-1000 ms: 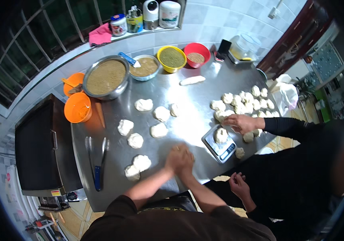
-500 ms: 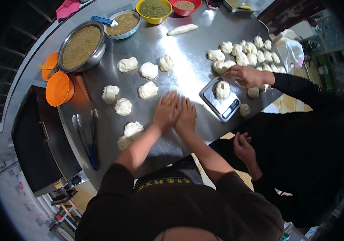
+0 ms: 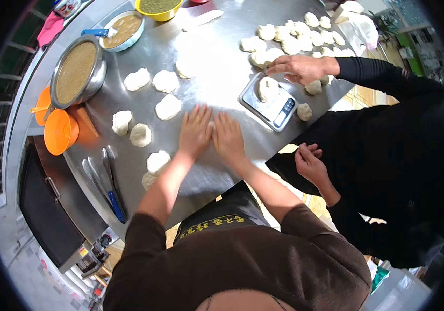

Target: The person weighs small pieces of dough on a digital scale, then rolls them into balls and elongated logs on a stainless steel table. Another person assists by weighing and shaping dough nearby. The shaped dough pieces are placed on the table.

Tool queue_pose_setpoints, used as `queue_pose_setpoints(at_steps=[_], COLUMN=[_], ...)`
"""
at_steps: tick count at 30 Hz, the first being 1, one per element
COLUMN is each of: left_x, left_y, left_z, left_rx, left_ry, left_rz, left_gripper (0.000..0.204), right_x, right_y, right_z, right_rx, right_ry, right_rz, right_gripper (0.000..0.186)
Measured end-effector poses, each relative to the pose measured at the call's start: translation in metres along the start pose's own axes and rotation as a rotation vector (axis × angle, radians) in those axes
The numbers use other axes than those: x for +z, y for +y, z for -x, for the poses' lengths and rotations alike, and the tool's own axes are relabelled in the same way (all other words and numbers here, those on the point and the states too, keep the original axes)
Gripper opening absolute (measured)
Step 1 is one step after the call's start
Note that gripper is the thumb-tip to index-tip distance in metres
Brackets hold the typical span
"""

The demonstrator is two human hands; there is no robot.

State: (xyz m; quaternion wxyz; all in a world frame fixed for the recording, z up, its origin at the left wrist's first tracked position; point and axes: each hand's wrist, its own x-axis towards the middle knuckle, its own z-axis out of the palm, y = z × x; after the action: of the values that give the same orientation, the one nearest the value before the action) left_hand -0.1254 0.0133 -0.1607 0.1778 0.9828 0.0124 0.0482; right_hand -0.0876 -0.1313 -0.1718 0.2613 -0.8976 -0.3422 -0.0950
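Flat on the steel table (image 3: 201, 179), my left hand (image 3: 196, 133) and my right hand (image 3: 227, 137) lie side by side, palms down and fingers stretched forward. Whatever is under the palms is hidden. Nearest my left hand is a white dough lump (image 3: 168, 107); several more sit farther left and beyond, such as a lump (image 3: 140, 135) and one (image 3: 137, 79) at the back. By my left forearm, two lumps (image 3: 158, 161) touch each other. To the right of my right hand stands a digital kitchen scale (image 3: 279, 111) with a dough piece (image 3: 268, 89) on it.
A co-worker's hand (image 3: 305, 68) reaches past the scale to many small dough pieces (image 3: 290, 44). Knives (image 3: 112, 192) lie at the left edge. Behind them stand orange bowls (image 3: 60, 132), a steel bowl of brown filling (image 3: 77, 72), a pale-blue bowl (image 3: 123, 31) and a yellow bowl (image 3: 158, 8).
My hands have moved from overlapping to lying side by side, with a narrow gap between them. The view has shifted, so the table's things appear farther up and left.
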Motion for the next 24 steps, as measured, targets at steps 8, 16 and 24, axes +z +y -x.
queue_pose_setpoints(at_steps=[8, 16, 24], left_x=[0.029, 0.019, -0.009], left_y=[0.034, -0.007, 0.045], left_z=[0.032, -0.074, 0.062], left_rx=[-0.147, 0.020, -0.178], left_ry=[0.087, 0.224, -0.106], left_rz=[-0.025, -0.112, 0.084], left_gripper=[0.045, 0.046, 0.061], right_x=[-0.022, 0.007, -0.114], right_y=[-0.018, 0.023, 0.036], right_z=[0.005, -0.067, -0.024], right_rx=[0.085, 0.108, 0.801], right_ry=[0.036, -0.087, 0.153], right_rz=[-0.170, -0.135, -0.589], right_gripper=[0.030, 0.038, 0.040])
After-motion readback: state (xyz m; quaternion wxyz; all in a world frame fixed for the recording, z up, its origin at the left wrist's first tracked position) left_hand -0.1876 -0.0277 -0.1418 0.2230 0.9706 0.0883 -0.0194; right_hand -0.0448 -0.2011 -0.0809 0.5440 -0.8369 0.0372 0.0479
